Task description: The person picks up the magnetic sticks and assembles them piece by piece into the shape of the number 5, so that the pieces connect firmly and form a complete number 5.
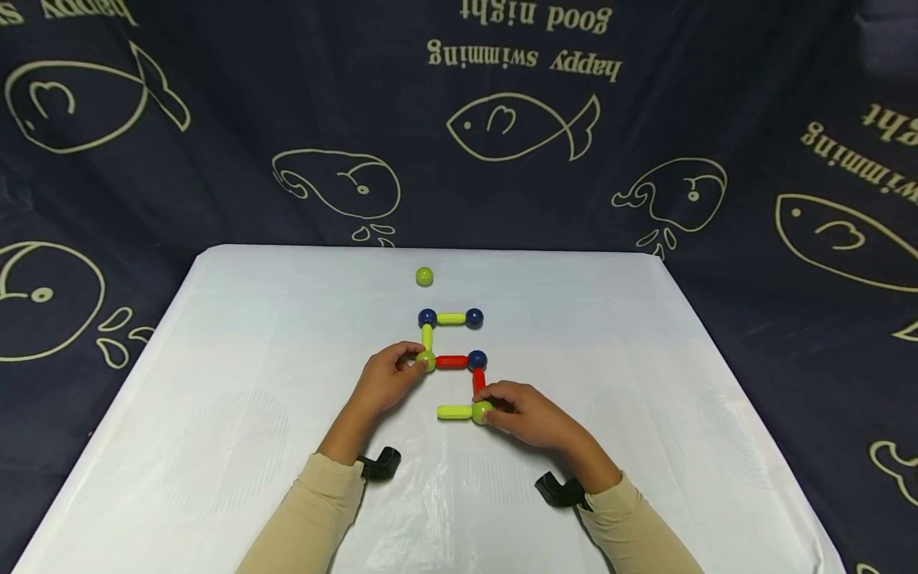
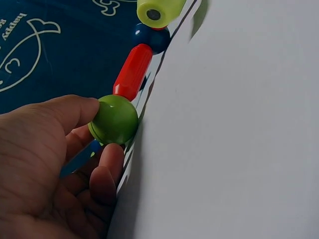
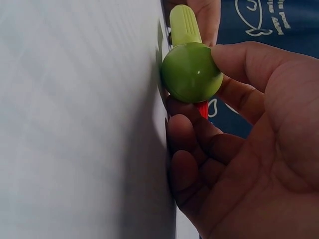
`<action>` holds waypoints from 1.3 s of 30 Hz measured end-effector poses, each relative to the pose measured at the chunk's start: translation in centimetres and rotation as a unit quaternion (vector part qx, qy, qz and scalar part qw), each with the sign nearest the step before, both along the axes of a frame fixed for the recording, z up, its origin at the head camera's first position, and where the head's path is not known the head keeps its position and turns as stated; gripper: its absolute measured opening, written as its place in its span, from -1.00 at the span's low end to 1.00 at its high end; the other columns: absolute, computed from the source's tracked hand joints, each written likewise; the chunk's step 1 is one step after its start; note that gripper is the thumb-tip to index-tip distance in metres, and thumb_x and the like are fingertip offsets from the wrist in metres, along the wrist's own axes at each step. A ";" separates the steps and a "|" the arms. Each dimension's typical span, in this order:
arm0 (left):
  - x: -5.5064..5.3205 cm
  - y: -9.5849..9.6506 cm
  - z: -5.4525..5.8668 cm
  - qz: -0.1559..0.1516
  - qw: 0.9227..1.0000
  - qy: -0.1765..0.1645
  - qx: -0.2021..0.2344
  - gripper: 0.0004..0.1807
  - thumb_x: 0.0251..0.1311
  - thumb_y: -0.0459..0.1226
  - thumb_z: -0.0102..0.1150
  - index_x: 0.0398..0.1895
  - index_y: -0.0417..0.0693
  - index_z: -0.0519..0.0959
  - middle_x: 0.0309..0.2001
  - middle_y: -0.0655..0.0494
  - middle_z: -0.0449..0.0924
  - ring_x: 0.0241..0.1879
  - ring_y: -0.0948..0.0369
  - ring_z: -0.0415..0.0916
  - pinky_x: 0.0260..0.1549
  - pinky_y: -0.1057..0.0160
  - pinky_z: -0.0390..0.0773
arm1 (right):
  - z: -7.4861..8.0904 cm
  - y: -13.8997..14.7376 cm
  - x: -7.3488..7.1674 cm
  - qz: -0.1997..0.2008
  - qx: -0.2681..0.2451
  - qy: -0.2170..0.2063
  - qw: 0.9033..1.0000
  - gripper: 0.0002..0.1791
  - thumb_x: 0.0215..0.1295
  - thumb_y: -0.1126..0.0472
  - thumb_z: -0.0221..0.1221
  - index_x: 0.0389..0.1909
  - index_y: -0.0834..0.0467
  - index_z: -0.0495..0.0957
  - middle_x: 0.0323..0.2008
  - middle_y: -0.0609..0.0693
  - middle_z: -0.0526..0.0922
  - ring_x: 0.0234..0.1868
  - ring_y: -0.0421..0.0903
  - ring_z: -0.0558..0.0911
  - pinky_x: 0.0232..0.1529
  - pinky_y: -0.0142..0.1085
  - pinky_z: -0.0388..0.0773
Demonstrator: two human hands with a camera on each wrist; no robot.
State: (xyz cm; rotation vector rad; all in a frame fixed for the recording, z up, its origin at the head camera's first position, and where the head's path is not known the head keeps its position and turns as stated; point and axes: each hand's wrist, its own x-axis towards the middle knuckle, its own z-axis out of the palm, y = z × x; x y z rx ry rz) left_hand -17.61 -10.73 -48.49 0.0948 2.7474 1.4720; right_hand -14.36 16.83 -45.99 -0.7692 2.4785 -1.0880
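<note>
A chain of coloured rods and balls lies on the white table in the head view. My left hand (image 1: 386,378) pinches the green ball (image 2: 115,119) at the chain's left bend. From that ball a red rod (image 1: 452,362) runs right to a blue ball (image 1: 476,360), and a yellow-green rod (image 1: 427,338) leads away to another blue ball (image 1: 427,318). Between thumb and fingers, my right hand (image 1: 531,414) holds the nearer green ball (image 3: 192,72). A second red rod (image 1: 479,381) meets this ball, and a yellow-green rod (image 1: 454,412) sticks out left, its other end bare.
A loose green ball (image 1: 425,277) sits near the table's far edge. At the chain's far end, a yellow-green rod (image 1: 451,319) ends in a blue ball (image 1: 474,318). The white table (image 1: 610,335) meets a dark cloth (image 1: 344,88) printed with fish and words.
</note>
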 end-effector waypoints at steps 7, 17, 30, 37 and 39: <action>-0.9 -1.3 1.8 -0.058 0.998 -0.038 -0.012 -0.61 0.31 -0.11 0.25 0.15 -0.02 0.60 0.04 0.03 0.63 -0.11 0.12 0.55 -0.11 0.06 0.51 | -0.3 0.0 -0.1 0.004 -0.003 0.003 1.000 -0.75 0.38 0.15 0.22 0.05 -0.04 0.61 -0.19 -0.23 0.56 -0.21 -0.18 0.49 -0.16 -0.26 0.46; -6.3 -3.8 5.1 -0.096 0.992 0.007 -0.078 -0.56 0.35 -0.15 0.20 0.21 -0.17 0.55 0.11 -0.16 0.58 -0.04 0.00 0.58 -0.11 0.04 0.54 | -0.4 -0.1 -0.2 0.001 -0.003 0.001 1.000 -0.75 0.37 0.16 0.23 0.04 -0.03 0.61 -0.22 -0.23 0.55 -0.22 -0.16 0.49 -0.18 -0.26 0.46; -13.3 -2.4 4.5 -0.118 0.985 0.063 -0.112 -0.58 0.32 -0.27 0.20 0.21 -0.20 0.52 0.12 -0.18 0.50 -0.02 -0.01 0.53 0.00 0.06 0.51 | -0.7 0.4 -0.1 0.004 -0.011 0.007 1.000 -0.74 0.37 0.17 0.23 0.05 -0.03 0.61 -0.22 -0.22 0.55 -0.23 -0.17 0.49 -0.19 -0.27 0.47; -16.0 -1.8 3.7 -0.078 0.992 0.026 -0.099 -0.45 0.29 -0.25 0.22 0.34 -0.16 0.41 0.23 -0.26 0.33 0.10 -0.07 0.45 0.11 0.01 0.44 | -0.7 0.4 -0.1 0.008 -0.018 0.004 1.000 -0.72 0.36 0.21 0.21 0.07 -0.03 0.61 -0.20 -0.22 0.56 -0.23 -0.17 0.49 -0.19 -0.27 0.47; -16.5 -1.7 3.3 -0.064 0.993 0.011 -0.097 -0.41 0.29 -0.22 0.21 0.37 -0.15 0.38 0.24 -0.27 0.33 0.16 -0.09 0.40 0.17 -0.01 0.39 | -0.7 0.4 -0.1 0.009 -0.020 0.003 1.000 -0.72 0.36 0.21 0.22 0.07 -0.03 0.61 -0.21 -0.22 0.55 -0.23 -0.17 0.48 -0.19 -0.28 0.46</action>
